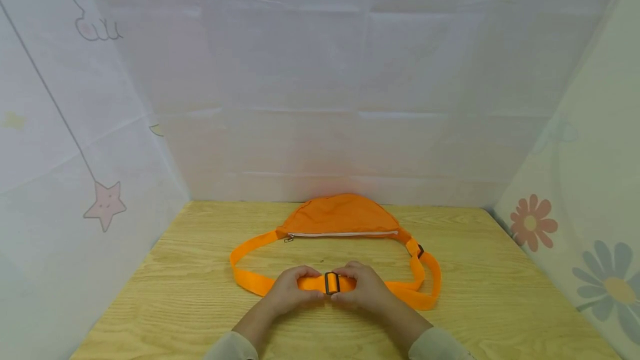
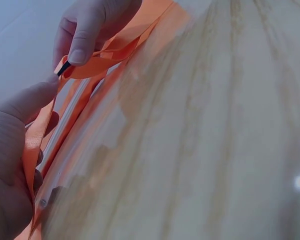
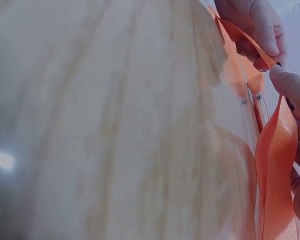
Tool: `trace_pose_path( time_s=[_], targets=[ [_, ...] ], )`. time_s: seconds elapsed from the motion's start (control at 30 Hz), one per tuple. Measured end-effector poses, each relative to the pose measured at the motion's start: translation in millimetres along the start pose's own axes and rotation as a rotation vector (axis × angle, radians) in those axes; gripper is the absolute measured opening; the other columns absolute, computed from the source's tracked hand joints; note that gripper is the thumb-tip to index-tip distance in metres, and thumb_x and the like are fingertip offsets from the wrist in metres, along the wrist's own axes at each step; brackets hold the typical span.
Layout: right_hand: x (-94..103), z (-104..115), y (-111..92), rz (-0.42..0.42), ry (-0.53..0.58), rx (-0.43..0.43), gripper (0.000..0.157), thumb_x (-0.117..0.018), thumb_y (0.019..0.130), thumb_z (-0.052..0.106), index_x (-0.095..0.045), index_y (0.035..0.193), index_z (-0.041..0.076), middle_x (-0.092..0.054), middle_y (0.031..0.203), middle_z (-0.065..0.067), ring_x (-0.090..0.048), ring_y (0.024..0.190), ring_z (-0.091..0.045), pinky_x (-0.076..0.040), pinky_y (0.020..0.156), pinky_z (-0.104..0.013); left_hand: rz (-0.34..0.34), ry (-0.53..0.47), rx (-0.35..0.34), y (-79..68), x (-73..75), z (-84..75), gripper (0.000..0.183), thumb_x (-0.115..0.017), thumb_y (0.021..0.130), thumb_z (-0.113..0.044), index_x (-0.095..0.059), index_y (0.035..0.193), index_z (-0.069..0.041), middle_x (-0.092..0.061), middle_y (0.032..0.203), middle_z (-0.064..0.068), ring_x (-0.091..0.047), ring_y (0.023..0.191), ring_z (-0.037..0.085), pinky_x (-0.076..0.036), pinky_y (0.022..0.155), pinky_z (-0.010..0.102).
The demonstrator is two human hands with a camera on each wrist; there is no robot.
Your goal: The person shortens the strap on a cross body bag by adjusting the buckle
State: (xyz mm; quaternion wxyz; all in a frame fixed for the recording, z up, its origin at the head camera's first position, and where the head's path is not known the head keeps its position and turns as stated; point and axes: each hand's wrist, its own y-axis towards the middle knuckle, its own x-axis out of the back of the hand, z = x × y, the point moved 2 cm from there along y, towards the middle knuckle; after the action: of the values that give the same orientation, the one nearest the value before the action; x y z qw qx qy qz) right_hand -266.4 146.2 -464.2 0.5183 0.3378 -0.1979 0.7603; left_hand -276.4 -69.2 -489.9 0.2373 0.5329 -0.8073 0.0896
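Note:
An orange waist bag point(image 1: 345, 215) lies at the back of the table, its white zipper point(image 1: 345, 234) facing the front. Its orange strap point(image 1: 250, 281) loops toward me. Near the front, my left hand point(image 1: 291, 291) pinches the strap between thumb and fingers, just left of a black slide buckle point(image 1: 332, 283). On the buckle's other side my right hand point(image 1: 366, 289) pinches the strap, thumb right at the buckle's edge. In the left wrist view the strap point(image 2: 36, 145) runs along the left palm. The right wrist view shows a doubled strap point(image 3: 279, 165) hanging beside the right hand.
The wooden table point(image 1: 190, 293) reaches back to a pale cloth wall point(image 1: 320, 99). Patterned cloth sides stand left and right, with a pink star point(image 1: 105, 204) and flowers point(image 1: 534, 223). A second black buckle point(image 1: 420, 250) sits on the strap near the bag's right end.

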Motion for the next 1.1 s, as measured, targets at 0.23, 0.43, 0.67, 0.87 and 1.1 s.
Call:
trace_pose_path(
  time_s=[0.23,0.43,0.67,0.87,1.1],
  targets=[
    [-1.1,-1.2,0.2,-0.006,-0.006,0.000,0.056,-0.083,0.076,0.039,-0.068,0.124,0.015,-0.063,0.108,0.004,-0.055,0.101,-0.016,-0.045,0.093,-0.044,-0.003,-0.032,-0.012,1.6,0.9,1.4,0.024,-0.069,0.092,-0.027,-0.070,0.111,-0.013,-0.071,0.111,0.001,-0.059,0.115,0.024,-0.043,0.101,0.044],
    [-2.3,-1.7,-0.8,-0.018,0.036,-0.010,0.057,-0.083,0.076,0.037,-0.067,0.125,0.014,-0.067,0.118,-0.007,-0.060,0.109,-0.026,-0.045,0.098,-0.054,-0.009,-0.060,-0.020,1.3,0.6,0.3,0.023,-0.070,0.091,-0.023,-0.069,0.110,-0.010,-0.071,0.111,0.006,-0.059,0.110,0.021,-0.045,0.095,0.034],
    [-2.4,-1.0,-1.5,-0.017,0.071,-0.026,0.056,-0.084,0.075,0.035,-0.068,0.124,0.013,-0.067,0.120,-0.008,-0.060,0.111,-0.028,-0.045,0.099,-0.055,-0.006,-0.111,0.035,3.0,-0.1,-1.6,0.021,-0.072,0.089,-0.023,-0.070,0.106,-0.009,-0.072,0.110,0.007,-0.057,0.102,0.016,-0.047,0.083,0.026],
    [-1.6,0.6,-2.1,-0.008,0.057,-0.021,0.056,-0.084,0.075,0.036,-0.068,0.124,0.014,-0.067,0.118,-0.005,-0.060,0.109,-0.024,-0.046,0.097,-0.052,-0.028,-0.170,0.069,5.5,-1.7,-2.3,0.021,-0.075,0.086,-0.020,-0.071,0.101,-0.005,-0.072,0.109,0.010,-0.060,0.095,0.013,-0.050,0.077,0.024],
    [0.3,5.4,-2.7,-0.017,0.048,-0.014,0.058,-0.084,0.075,0.034,-0.068,0.125,0.011,-0.068,0.114,-0.005,-0.059,0.102,-0.019,-0.047,0.091,-0.044,-0.015,-0.317,0.095,5.8,-3.0,-2.7,0.025,-0.071,0.089,-0.012,-0.066,0.106,0.005,-0.073,0.099,0.017,-0.060,0.072,0.005,-0.047,0.062,0.018]
  ],
)
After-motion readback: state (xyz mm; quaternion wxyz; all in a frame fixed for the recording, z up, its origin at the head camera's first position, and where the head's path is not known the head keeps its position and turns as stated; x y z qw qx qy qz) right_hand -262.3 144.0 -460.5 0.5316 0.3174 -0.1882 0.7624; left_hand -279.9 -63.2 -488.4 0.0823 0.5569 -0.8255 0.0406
